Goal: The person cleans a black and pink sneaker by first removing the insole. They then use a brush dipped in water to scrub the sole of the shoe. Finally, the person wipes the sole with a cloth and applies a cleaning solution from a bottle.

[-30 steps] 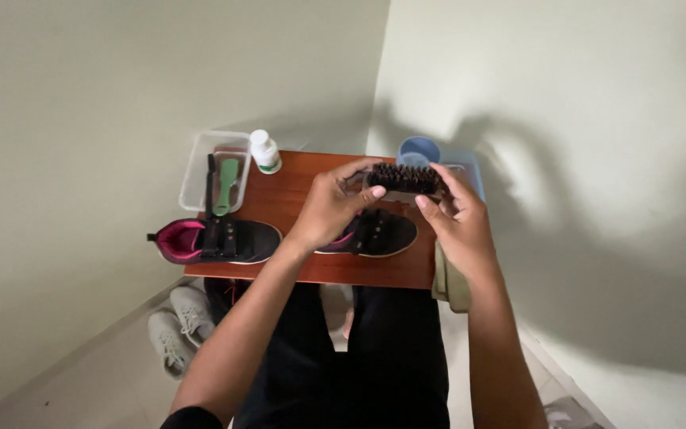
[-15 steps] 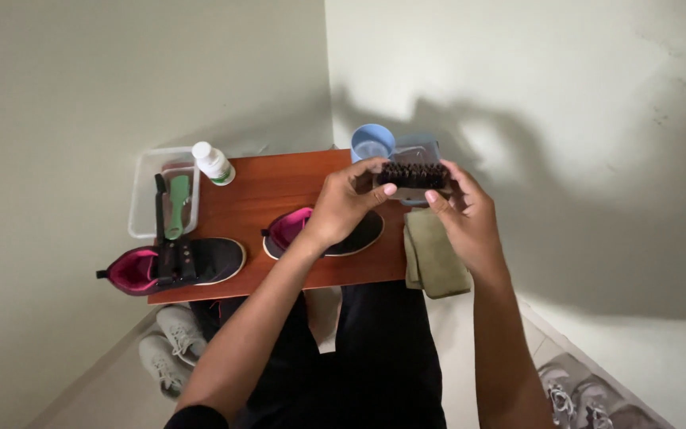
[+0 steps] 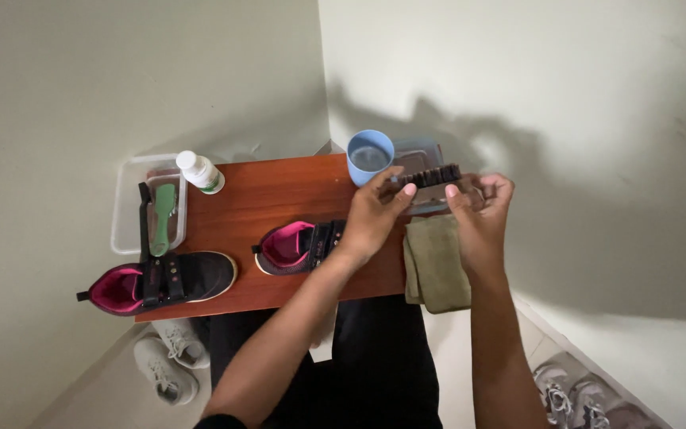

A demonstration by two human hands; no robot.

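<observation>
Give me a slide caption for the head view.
Both hands hold a dark brush above a wooden table with two shoes.

Bare table (image 3: 279, 195) lies open at the centre, between the white bottle (image 3: 199, 171) at ten o'clock and the two black shoes (image 3: 164, 278) along the near edge. At two o'clock the blue cup (image 3: 370, 156), clear container (image 3: 422, 151) and olive cloth (image 3: 437, 262) crowd the corner.

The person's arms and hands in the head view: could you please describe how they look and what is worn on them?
Both forearms are bare, with no gloves, watch or rings that I can make out. The left hand and right hand are bare too, with short nails. A dark sleeve edge shows near the left elbow at the bottom of the picture; the right arm shows no sleeve.
</observation>
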